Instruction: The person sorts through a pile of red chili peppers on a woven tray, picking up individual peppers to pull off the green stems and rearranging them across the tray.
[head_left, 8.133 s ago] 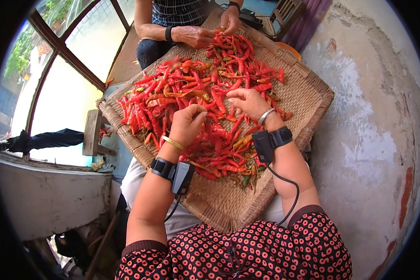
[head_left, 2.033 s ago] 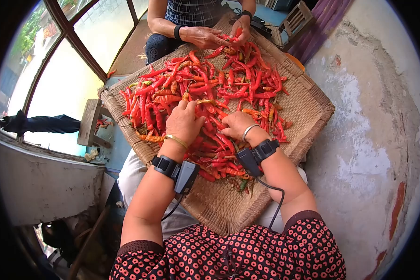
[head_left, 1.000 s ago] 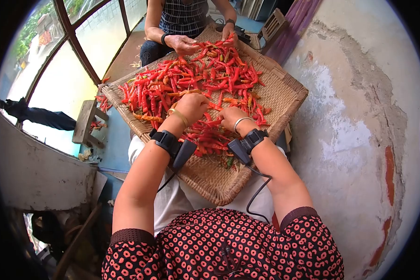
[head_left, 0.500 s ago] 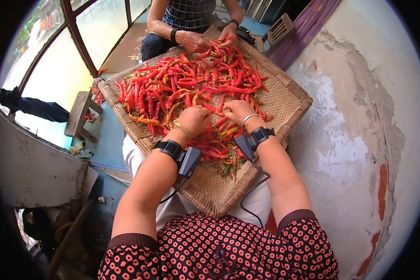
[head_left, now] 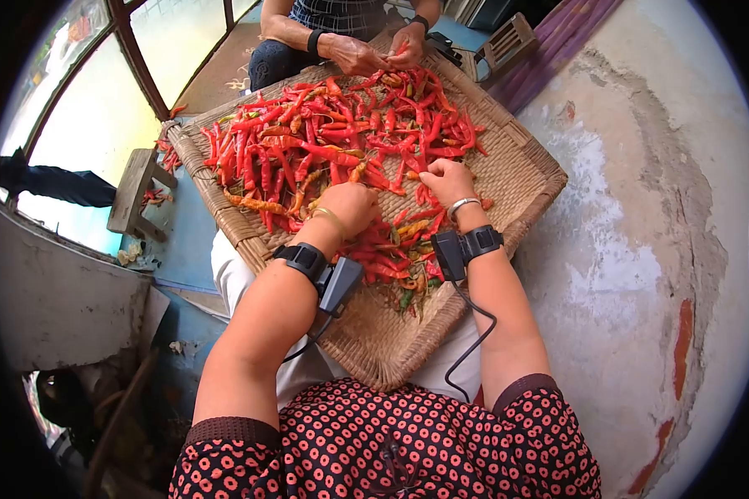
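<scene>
A wide woven tray [head_left: 383, 353] rests across my lap, heaped with red chili peppers [head_left: 266, 158], some orange or wrinkled. My left hand [head_left: 349, 208] is curled low over the middle of the heap. Its fingertips are turned away, so anything in them is hidden. To the right, my right hand [head_left: 449, 183] has thumb and fingers pinched together just above the peppers, and I cannot make out what lies between them. A smaller group of red, orange and green chili peppers [head_left: 387, 254] lies between my forearms, nearer to me.
Across the tray, another person's hands [head_left: 358, 56] work close together at its far edge. A small wooden stool [head_left: 133, 195] stands left, beside the windows. The rough plaster wall [head_left: 607, 249] rises on the right. Cables hang from both wrist devices [head_left: 339, 285].
My right hand has moved right, away from my left hand, which has shifted slightly down. The other person's hands have come closer together.
</scene>
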`<action>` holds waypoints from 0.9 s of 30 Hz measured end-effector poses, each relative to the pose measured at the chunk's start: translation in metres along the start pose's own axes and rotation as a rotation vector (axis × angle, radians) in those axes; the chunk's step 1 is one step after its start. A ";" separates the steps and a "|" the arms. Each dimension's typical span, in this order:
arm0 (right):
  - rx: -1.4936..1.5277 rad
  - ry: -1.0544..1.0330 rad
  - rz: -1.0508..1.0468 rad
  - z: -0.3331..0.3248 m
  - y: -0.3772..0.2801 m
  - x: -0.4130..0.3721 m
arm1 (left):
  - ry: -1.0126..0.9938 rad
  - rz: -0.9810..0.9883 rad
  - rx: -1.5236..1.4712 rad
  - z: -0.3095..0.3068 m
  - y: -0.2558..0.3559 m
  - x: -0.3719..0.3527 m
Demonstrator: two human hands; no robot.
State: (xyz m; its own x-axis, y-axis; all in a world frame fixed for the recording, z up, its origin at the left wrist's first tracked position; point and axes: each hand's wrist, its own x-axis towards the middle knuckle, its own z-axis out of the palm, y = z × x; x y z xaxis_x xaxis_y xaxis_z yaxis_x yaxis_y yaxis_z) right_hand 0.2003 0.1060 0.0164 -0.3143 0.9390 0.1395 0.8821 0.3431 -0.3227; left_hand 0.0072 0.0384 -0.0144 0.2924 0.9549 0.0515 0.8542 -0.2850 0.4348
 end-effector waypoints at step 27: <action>-0.186 -0.462 0.051 0.002 -0.019 0.013 | -0.142 0.024 0.061 -0.007 0.003 -0.002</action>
State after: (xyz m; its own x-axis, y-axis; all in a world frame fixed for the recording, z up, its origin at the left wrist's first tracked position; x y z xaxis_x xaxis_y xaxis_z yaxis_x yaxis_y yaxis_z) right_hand 0.1786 0.1115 0.0220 -0.3547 0.8803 -0.3151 0.9348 0.3266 -0.1399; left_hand 0.0066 0.0366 -0.0069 0.3670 0.9277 -0.0681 0.8695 -0.3161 0.3794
